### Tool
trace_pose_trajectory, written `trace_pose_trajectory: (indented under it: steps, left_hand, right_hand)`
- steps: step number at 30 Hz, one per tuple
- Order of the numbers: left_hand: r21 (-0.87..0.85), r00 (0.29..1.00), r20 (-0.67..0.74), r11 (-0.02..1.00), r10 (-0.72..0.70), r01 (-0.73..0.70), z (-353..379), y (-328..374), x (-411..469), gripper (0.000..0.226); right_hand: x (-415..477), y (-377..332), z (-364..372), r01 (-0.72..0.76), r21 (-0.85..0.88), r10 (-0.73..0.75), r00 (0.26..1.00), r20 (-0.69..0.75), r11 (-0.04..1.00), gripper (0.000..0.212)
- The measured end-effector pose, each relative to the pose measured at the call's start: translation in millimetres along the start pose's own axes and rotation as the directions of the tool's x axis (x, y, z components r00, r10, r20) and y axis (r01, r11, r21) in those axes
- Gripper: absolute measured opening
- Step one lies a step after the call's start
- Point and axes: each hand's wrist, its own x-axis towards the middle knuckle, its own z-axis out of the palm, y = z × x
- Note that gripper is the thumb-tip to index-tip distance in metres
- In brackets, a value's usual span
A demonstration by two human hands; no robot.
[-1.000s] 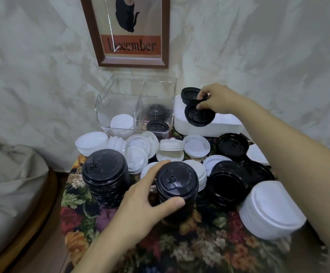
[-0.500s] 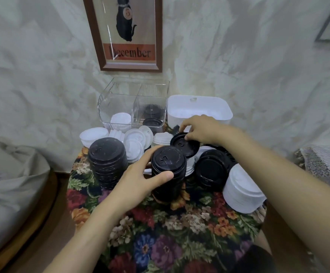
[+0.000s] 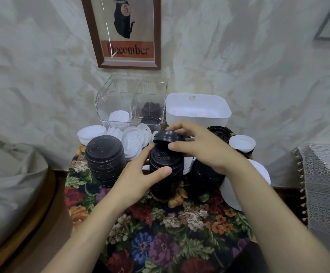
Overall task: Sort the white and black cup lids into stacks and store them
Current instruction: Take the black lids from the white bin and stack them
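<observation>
A tall stack of black lids [image 3: 165, 174] stands in the middle of the floral table. My left hand [image 3: 140, 178] grips its side, thumb in front and fingers behind. My right hand [image 3: 197, 146] holds a black lid [image 3: 167, 136] tilted just above that stack. A second black stack [image 3: 106, 156] stands to the left. Loose white lids [image 3: 133, 139] lie behind the stacks. A white stack [image 3: 256, 174] lies on its side at the right, half hidden by my right arm. More black lids [image 3: 220, 133] sit behind my right hand.
A clear divided bin [image 3: 132, 103] at the back holds white lids in its left half and black lids in its right half. A white tub [image 3: 197, 109] stands beside it against the wall. The round table's floral cloth [image 3: 160, 233] is bare near me. A lace-covered seat [image 3: 325, 184] is at the right.
My right hand has carried the black lid from near the white tub toward me, to just above the stack that my left hand holds. The camera has drawn back and tilted up.
</observation>
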Motion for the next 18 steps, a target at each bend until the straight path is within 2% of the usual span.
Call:
trace_pose_trajectory:
  steps: [4, 8, 11, 15, 18]
  left_hand:
    - [-0.018, 1.0, -0.003, 1.0, -0.01, 0.01, -0.7, -1.2, 0.5, 0.068]
    - [-0.027, 1.0, -0.011, 0.999, -0.017, 0.017, -2.5, -1.2, 1.7, 0.062]
    - [-0.028, 1.0, 0.005, 0.999, -0.026, 0.026, -3.1, -1.6, 1.7, 0.061]
    - [-0.022, 0.999, 0.025, 0.999, -0.028, 0.029, -4.9, -1.8, 1.2, 0.068]
    - [-0.023, 1.0, 0.024, 1.0, -0.017, 0.017, -5.7, -2.3, 1.0, 0.076]
  right_hand:
    - [-19.2, 15.5, 18.8, 0.113, 0.036, -0.11, 0.992, -0.061, 0.993, 0.028]
    - [-26.1, 23.5, 25.2, 0.124, 0.018, -0.121, 0.983, -0.138, 0.992, 0.021]
    - [-29.1, 27.7, 22.4, 0.116, 0.034, -0.109, 0.981, -0.16, 0.993, 0.033]
    - [-32.3, 30.5, 19.8, 0.103, 0.016, -0.101, 0.99, -0.094, 0.995, 0.053]
    - [-31.6, 32.2, 20.6, 0.11, -0.008, -0.11, 0.989, -0.099, 0.994, 0.058]
